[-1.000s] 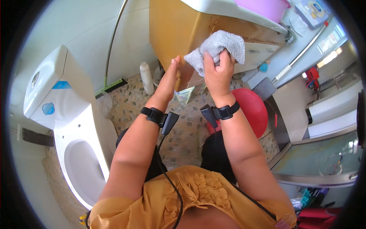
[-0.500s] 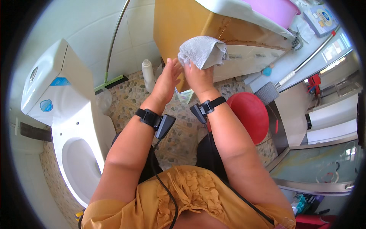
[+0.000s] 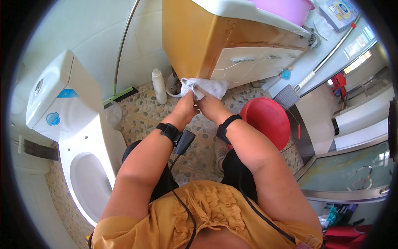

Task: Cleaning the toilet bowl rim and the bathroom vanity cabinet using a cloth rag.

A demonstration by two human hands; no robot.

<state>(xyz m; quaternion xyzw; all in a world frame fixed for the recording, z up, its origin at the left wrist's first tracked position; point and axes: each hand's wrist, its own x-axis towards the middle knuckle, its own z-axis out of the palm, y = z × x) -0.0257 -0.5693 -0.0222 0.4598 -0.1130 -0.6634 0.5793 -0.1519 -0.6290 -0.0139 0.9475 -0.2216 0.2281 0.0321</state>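
Observation:
A light grey cloth (image 3: 213, 88) hangs bunched at the lower corner of the wood-coloured vanity cabinet (image 3: 188, 39). My left hand (image 3: 186, 110) pinches its near left part, and my right hand (image 3: 210, 107) is closed on it just beside; the two hands nearly touch. The fingertips are partly hidden by the cloth folds. Left of the cloth, a white bottle (image 3: 158, 86) stands on the pebble-patterned floor (image 3: 139, 114). To the right of my right wrist sits a red bucket (image 3: 265, 123).
A white toilet (image 3: 78, 124) is at the left, with a green-edged floor squeegee (image 3: 120, 95) by the wall. A pink basin (image 3: 288, 10) rests on the vanity top. At the right lean a long-handled brush (image 3: 287, 97) and a glass-panelled door (image 3: 348, 174).
Both hands have come lower and nearer with the cloth, from in front of the cabinet to its bottom corner. My left hand, earlier apart from the cloth, now grips it.

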